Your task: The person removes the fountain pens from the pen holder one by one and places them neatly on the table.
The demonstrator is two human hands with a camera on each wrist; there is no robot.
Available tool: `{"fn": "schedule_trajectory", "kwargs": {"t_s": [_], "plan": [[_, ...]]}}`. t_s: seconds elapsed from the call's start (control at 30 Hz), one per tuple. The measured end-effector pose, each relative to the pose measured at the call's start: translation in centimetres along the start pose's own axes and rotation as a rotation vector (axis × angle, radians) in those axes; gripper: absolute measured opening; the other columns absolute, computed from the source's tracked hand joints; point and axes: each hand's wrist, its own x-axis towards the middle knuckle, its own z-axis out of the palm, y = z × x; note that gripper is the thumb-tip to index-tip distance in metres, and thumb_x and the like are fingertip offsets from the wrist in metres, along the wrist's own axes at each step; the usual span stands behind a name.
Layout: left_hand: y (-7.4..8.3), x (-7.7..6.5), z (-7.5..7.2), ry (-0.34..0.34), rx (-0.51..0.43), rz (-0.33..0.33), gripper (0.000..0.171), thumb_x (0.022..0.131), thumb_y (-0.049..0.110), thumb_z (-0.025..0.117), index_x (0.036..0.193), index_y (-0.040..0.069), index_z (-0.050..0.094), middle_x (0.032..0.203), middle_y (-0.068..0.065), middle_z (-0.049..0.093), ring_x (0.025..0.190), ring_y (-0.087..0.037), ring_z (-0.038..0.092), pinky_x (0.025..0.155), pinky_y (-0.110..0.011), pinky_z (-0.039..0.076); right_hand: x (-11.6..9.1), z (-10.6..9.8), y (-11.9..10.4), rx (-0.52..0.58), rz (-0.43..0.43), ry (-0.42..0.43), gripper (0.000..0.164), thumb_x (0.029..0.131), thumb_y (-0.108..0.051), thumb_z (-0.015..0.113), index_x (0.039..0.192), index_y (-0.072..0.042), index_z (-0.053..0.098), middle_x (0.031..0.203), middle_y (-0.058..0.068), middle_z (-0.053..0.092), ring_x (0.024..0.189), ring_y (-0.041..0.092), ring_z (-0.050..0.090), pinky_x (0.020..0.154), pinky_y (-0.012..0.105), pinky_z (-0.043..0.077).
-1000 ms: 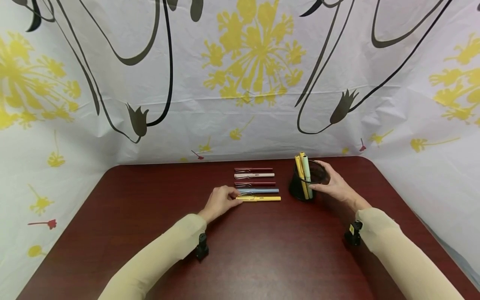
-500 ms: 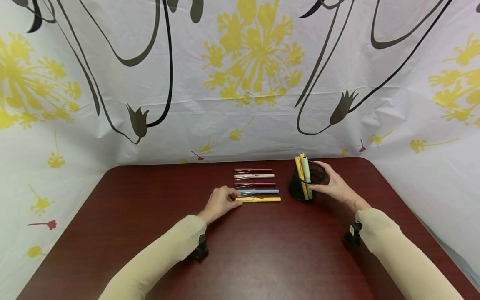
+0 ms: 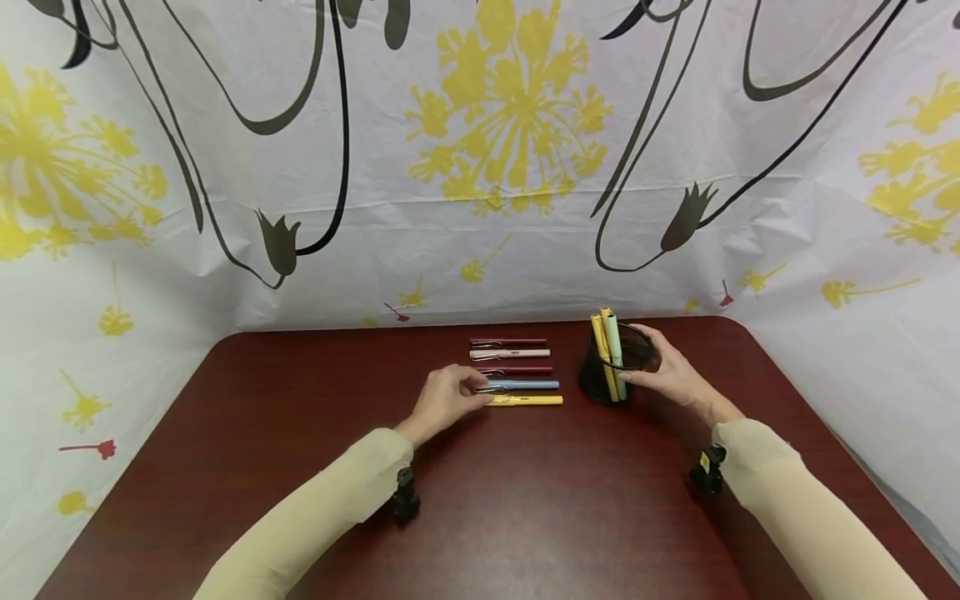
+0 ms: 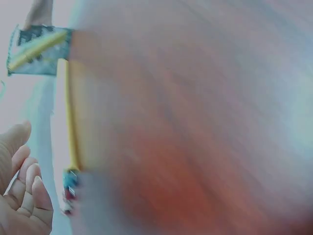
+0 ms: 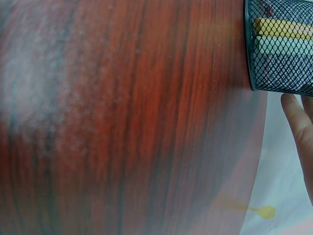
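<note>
My left hand [image 3: 447, 398] hovers over the clip ends of a yellow pen [image 3: 534, 401] and a blue pen [image 3: 532, 385], which lie side by side on the table. In the left wrist view its thumb and loosely bent fingers [image 4: 41, 198] are apart, with no pen between them. Behind lie a dark red pen [image 3: 525, 370], a pale pink pen [image 3: 521, 354] and another dark red pen [image 3: 521, 342]. My right hand [image 3: 670, 375] grips a black mesh pen cup [image 3: 595, 382], thumb in front, fingers behind. Yellow pens [image 3: 599, 337] and a light green pen [image 3: 614, 346] stand tilted inside.
The dark red wooden table [image 3: 525, 500] has a rounded far edge close to a hanging floral cloth [image 3: 360, 175]. A small black camera sits on each wrist. Much of the left wrist view is blurred.
My left hand has shifted slightly right and away from me, off the yellow pen's left end toward the blue pen. The right hand and the pen cup stay in place.
</note>
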Motion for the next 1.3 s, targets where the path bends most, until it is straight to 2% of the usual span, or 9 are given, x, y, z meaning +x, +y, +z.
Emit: {"fn": "schedule_trajectory", "kwargs": {"t_s": [0.13, 0.3, 0.43, 0.5, 0.6, 0.73, 0.93, 1.13, 1.3], "plan": [[2.3, 1.3, 0.4, -0.004, -0.118, -0.010, 0.025, 0.082, 0.025, 0.074, 0.102, 0.010, 0.072, 0.096, -0.004, 0.071, 0.078, -0.012, 0.065, 0.066, -0.021, 0.052, 0.0, 0.1, 0.1, 0.020, -0.015, 0.001, 0.080, 0.083, -0.005, 0.070, 0.146, -0.006, 0.021, 0.136, 0.021, 0.040, 0.107, 0.004, 0.050, 0.079, 0.011, 0.045], [6.0, 3.5, 1.7, -0.005, -0.355, -0.090, 0.025, 0.083, 0.025, 0.073, 0.105, 0.013, 0.070, 0.100, -0.003, 0.071, 0.088, -0.013, 0.067, 0.070, -0.021, 0.054, 0.0, 0.1, 0.1, 0.031, -0.015, 0.001, 0.079, 0.083, -0.004, 0.070, 0.146, -0.007, 0.022, 0.135, 0.021, 0.040, 0.106, 0.002, 0.050, 0.079, 0.012, 0.045], [8.9, 5.4, 3.4, 0.029, -0.529, -0.152, 0.030, 0.082, 0.023, 0.075, 0.108, 0.011, 0.069, 0.101, -0.003, 0.071, 0.092, -0.013, 0.067, 0.072, -0.027, 0.056, -0.1, 0.1, 0.1, -0.009, 0.003, 0.001, 0.080, 0.084, -0.008, 0.070, 0.147, -0.008, 0.021, 0.138, 0.019, 0.038, 0.110, 0.012, 0.049, 0.079, 0.012, 0.044], [10.3, 6.2, 4.1, 0.049, -0.563, -0.177, 0.031, 0.081, 0.024, 0.075, 0.110, 0.012, 0.069, 0.101, -0.001, 0.071, 0.093, -0.013, 0.066, 0.073, -0.027, 0.056, -0.1, 0.2, 0.2, -0.009, 0.001, 0.001, 0.080, 0.084, -0.008, 0.070, 0.147, -0.008, 0.021, 0.138, 0.020, 0.038, 0.113, 0.019, 0.048, 0.080, 0.012, 0.044], [12.0, 7.2, 5.0, 0.084, -0.594, -0.195, 0.030, 0.081, 0.022, 0.075, 0.109, 0.013, 0.069, 0.099, 0.000, 0.071, 0.091, -0.012, 0.067, 0.072, -0.024, 0.055, -0.1, 0.3, 0.3, 0.028, -0.009, -0.002, 0.079, 0.084, -0.005, 0.070, 0.146, -0.006, 0.021, 0.136, 0.022, 0.039, 0.113, 0.026, 0.049, 0.080, 0.013, 0.045], [13.5, 8.1, 6.1, 0.133, -0.641, -0.198, 0.027, 0.082, 0.017, 0.074, 0.108, 0.009, 0.069, 0.095, 0.000, 0.071, 0.085, -0.009, 0.067, 0.070, -0.021, 0.054, -0.1, 0.2, 0.3, 0.040, -0.015, 0.002, 0.079, 0.084, -0.004, 0.070, 0.146, -0.007, 0.021, 0.135, 0.023, 0.040, 0.112, 0.025, 0.049, 0.080, 0.012, 0.045], [14.8, 8.7, 7.5, 0.168, -0.738, -0.291, 0.027, 0.083, 0.015, 0.073, 0.109, 0.008, 0.068, 0.095, -0.001, 0.071, 0.085, -0.011, 0.066, 0.072, -0.024, 0.055, 0.0, 0.1, 0.1, -0.005, 0.003, 0.007, 0.080, 0.084, -0.008, 0.070, 0.147, -0.007, 0.020, 0.139, 0.021, 0.036, 0.116, 0.033, 0.045, 0.080, 0.013, 0.044], [15.6, 9.1, 8.5, 0.205, -0.678, -0.342, 0.031, 0.081, 0.020, 0.075, 0.110, 0.012, 0.068, 0.098, 0.001, 0.070, 0.091, -0.013, 0.066, 0.075, -0.025, 0.054, -0.1, 0.0, 0.0, -0.066, 0.032, 0.003, 0.079, 0.085, -0.014, 0.070, 0.147, -0.008, 0.020, 0.148, 0.018, 0.024, 0.125, 0.035, 0.038, 0.083, 0.020, 0.042], [16.0, 9.3, 8.9, 0.232, -0.616, -0.359, 0.030, 0.081, 0.022, 0.076, 0.109, 0.014, 0.068, 0.097, 0.003, 0.070, 0.089, -0.011, 0.066, 0.072, -0.025, 0.054, -0.1, 0.0, 0.1, -0.075, 0.036, 0.003, 0.079, 0.086, -0.014, 0.069, 0.147, -0.008, 0.021, 0.150, 0.018, 0.021, 0.129, 0.037, 0.034, 0.087, 0.027, 0.042]]}}
